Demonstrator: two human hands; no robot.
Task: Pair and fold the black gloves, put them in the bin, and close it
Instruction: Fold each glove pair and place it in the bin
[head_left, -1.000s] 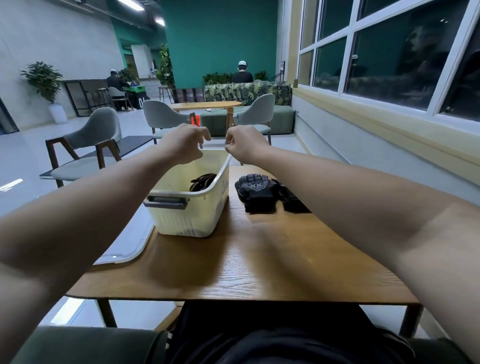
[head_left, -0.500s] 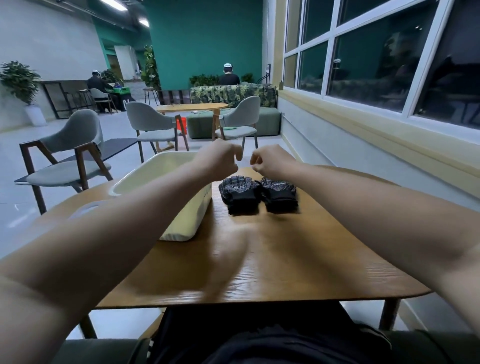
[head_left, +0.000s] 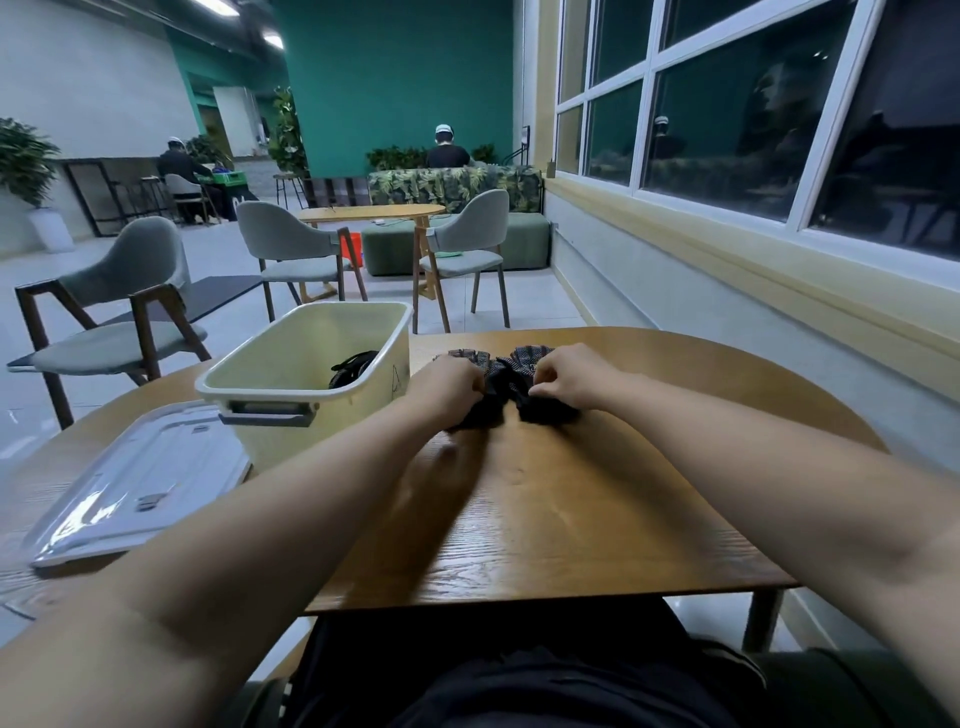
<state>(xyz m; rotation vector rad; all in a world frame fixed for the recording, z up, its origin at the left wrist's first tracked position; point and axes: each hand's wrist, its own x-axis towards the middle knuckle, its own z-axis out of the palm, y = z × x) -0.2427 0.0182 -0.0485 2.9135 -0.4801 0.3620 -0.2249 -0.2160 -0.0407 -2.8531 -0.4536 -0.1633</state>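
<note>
Two black gloves (head_left: 506, 382) lie side by side on the round wooden table (head_left: 571, 509), right of the cream bin (head_left: 291, 374). My left hand (head_left: 447, 387) grips the left glove with curled fingers. My right hand (head_left: 569, 376) grips the right glove the same way. Both hands cover much of the gloves; the ribbed cuffs show at the far side. Another black glove bundle (head_left: 352, 366) lies inside the bin, which stands without its lid. The clear lid (head_left: 140, 483) lies flat on the table, left of the bin and nearer to me.
Grey chairs (head_left: 119, 322) stand on the floor beyond the table's left and far sides. A wall with windows (head_left: 727, 156) runs along the right. Two seated people (head_left: 447, 148) are far off. The table's near edge ends at my lap.
Both hands came down from above the bin and table onto the two gloves and took hold of them. The view tilted down, so the lid shows.
</note>
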